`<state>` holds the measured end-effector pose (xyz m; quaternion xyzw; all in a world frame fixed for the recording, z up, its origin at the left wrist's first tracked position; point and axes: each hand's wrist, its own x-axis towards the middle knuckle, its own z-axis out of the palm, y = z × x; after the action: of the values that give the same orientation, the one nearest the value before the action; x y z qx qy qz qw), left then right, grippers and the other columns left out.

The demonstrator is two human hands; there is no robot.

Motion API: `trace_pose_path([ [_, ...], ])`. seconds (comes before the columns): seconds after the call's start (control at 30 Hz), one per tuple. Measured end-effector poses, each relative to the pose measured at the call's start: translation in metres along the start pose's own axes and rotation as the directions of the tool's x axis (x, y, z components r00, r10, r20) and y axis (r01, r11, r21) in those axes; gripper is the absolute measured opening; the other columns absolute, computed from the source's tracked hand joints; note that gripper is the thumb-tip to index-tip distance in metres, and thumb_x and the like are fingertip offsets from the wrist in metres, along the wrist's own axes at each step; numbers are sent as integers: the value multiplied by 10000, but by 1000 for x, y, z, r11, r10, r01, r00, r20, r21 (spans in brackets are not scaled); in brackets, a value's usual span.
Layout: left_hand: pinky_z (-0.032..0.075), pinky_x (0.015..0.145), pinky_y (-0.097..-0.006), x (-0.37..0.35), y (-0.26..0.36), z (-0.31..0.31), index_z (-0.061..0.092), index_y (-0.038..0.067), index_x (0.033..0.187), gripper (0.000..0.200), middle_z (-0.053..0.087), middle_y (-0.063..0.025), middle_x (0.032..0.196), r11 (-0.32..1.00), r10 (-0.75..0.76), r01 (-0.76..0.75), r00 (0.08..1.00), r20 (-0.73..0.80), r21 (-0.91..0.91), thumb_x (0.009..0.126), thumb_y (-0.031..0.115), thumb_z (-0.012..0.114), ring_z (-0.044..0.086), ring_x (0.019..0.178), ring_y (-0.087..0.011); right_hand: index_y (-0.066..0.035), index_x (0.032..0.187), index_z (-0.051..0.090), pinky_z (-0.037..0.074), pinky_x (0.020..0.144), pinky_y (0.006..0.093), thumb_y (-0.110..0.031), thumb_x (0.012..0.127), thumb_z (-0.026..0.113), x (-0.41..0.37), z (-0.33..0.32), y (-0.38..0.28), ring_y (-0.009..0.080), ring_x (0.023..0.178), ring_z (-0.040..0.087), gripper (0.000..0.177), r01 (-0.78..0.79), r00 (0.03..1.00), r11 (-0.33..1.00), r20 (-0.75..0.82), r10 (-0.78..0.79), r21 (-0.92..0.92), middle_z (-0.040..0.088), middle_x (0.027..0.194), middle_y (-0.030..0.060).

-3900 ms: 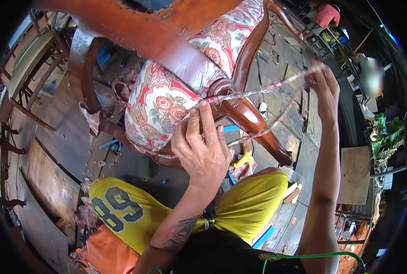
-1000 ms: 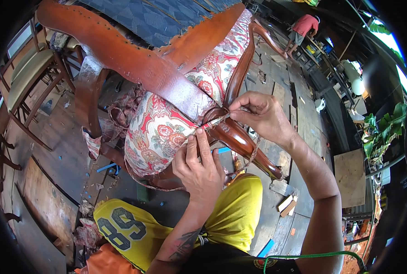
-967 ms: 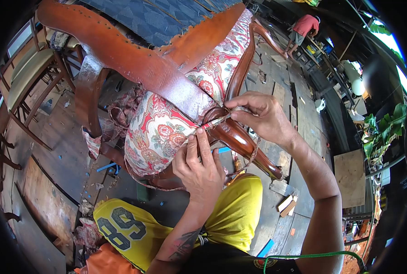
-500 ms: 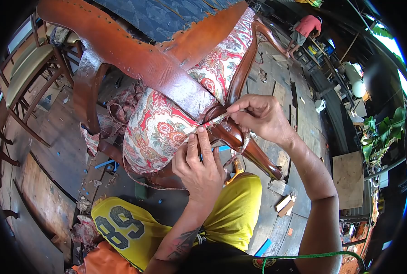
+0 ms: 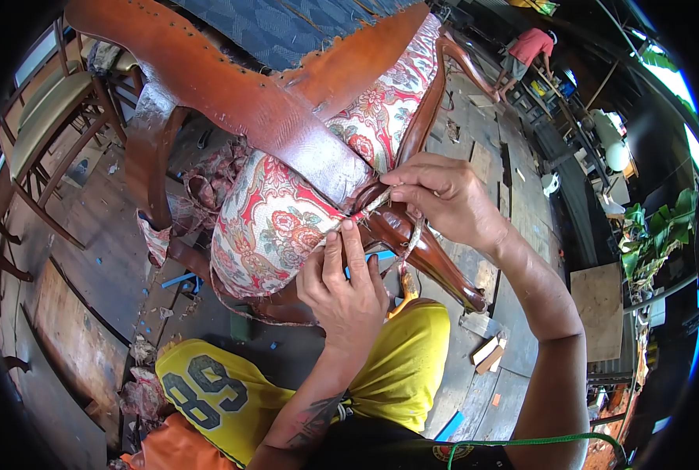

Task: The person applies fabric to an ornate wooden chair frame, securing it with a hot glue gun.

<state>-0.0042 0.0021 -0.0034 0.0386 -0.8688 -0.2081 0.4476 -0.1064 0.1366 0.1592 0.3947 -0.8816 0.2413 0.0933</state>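
A wooden chair frame [image 5: 248, 106] lies tilted before me, with a floral upholstered seat [image 5: 275, 223] in white, red and green. Along the seat's edge, by the top of a carved chair leg [image 5: 424, 254], runs a narrow fabric piping strip [image 5: 374, 205]. My right hand [image 5: 453, 197] pinches this strip between thumb and fingers, and its loose end hangs below. My left hand [image 5: 343, 294] is open, index and middle fingertips pressed on the seat's edge where the strip meets it. The left thumb is partly hidden.
Chairs with padded seats [image 5: 48, 117] stand at the left. Wood offcuts [image 5: 489, 352] and blue scraps [image 5: 450, 425] lie on the plank floor [image 5: 514, 313]. Near my knee is an orange-yellow handled object [image 5: 405, 290]. A person [image 5: 528, 55] bends over a bench at the back right.
My right hand has shifted slightly down and left, holding the strip nearer the seat corner. The left fingers stay at almost the same place on the edge.
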Motion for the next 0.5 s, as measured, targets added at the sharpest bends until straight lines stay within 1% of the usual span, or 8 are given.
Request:
trace_pose_path([
  [0.03, 414, 1109, -532, 0, 0, 0, 588, 43, 1581, 638, 503, -142, 1482, 1000, 0, 0, 1000, 2, 0, 1010, 279, 751, 462, 1273, -375, 17, 1106, 775, 629, 795, 380, -39, 979, 775, 1, 1, 2, 290, 893, 778, 139, -2, 1000, 1000, 1, 2, 1, 786, 1011, 178],
  [0.1, 422, 1106, -519, 1, 1, -1, 592, 37, 1573, 646, 507, -141, 1477, 1000, -1, 1, 1000, 3, 20, 999, 278, 764, 464, 1272, -370, 15, 1098, 748, 619, 850, 423, -12, 983, 726, 1, 4, 8, 324, 957, 748, 120, 176, 984, 975, -11, -179, -139, 745, 1039, 161],
  [0.13, 422, 1106, -519, 0, 1, -1, 592, 37, 1573, 646, 507, -141, 1477, 1000, -1, 1, 1000, 6, 22, 999, 278, 764, 464, 1272, -370, 15, 1098, 748, 619, 850, 423, -12, 983, 726, 0, 5, 7, 324, 957, 748, 120, 173, 984, 975, -11, -177, -136, 745, 1039, 161],
  [0.2, 431, 1101, -505, 1, 0, 0, 603, 36, 1563, 633, 521, -140, 1462, 999, 1, -1, 1000, -6, 34, 1001, 276, 764, 471, 1267, -363, -8, 1108, 720, 602, 938, 472, 4, 972, 702, 1, 5, 6, 394, 1050, 710, 138, 96, 995, 984, 21, -94, -149, 728, 1070, 168],
  [0.23, 431, 1101, -505, 1, 0, 1, 603, 36, 1563, 633, 521, -140, 1462, 999, 1, -1, 1000, -4, 36, 1001, 276, 764, 471, 1267, -363, -8, 1108, 720, 602, 938, 472, 4, 972, 702, 1, 5, 7, 394, 1050, 710, 138, 95, 995, 985, 21, -93, -146, 728, 1070, 168],
  [0.3, 437, 1094, -493, 1, 0, 2, 613, 38, 1555, 614, 543, -134, 1440, 998, 10, -9, 1000, -25, 59, 1007, 270, 760, 486, 1256, -352, -33, 1149, 709, 619, 937, 453, 13, 916, 738, 1, 4, 9, 391, 1097, 727, 239, 133, 991, 962, 39, -127, -238, 724, 1125, 168],
  [0.43, 438, 1092, -492, -1, -4, 6, 622, 40, 1548, 594, 559, -129, 1428, 996, 25, -22, 999, -37, 81, 1013, 262, 755, 496, 1252, -347, -25, 1122, 716, 620, 952, 449, 22, 888, 734, 2, 1, 12, 391, 1121, 719, 239, 165, 986, 946, 40, -160, -279, 729, 1118, 168],
  [0.5, 436, 1094, -487, -1, -4, 6, 620, 43, 1550, 597, 562, -126, 1429, 998, 21, -18, 999, -46, 66, 1010, 258, 759, 498, 1257, -343, -29, 1103, 722, 617, 964, 447, 23, 880, 729, 1, 1, 18, 385, 1115, 717, 229, 218, 976, 933, 44, -214, -285, 733, 1095, 155],
])
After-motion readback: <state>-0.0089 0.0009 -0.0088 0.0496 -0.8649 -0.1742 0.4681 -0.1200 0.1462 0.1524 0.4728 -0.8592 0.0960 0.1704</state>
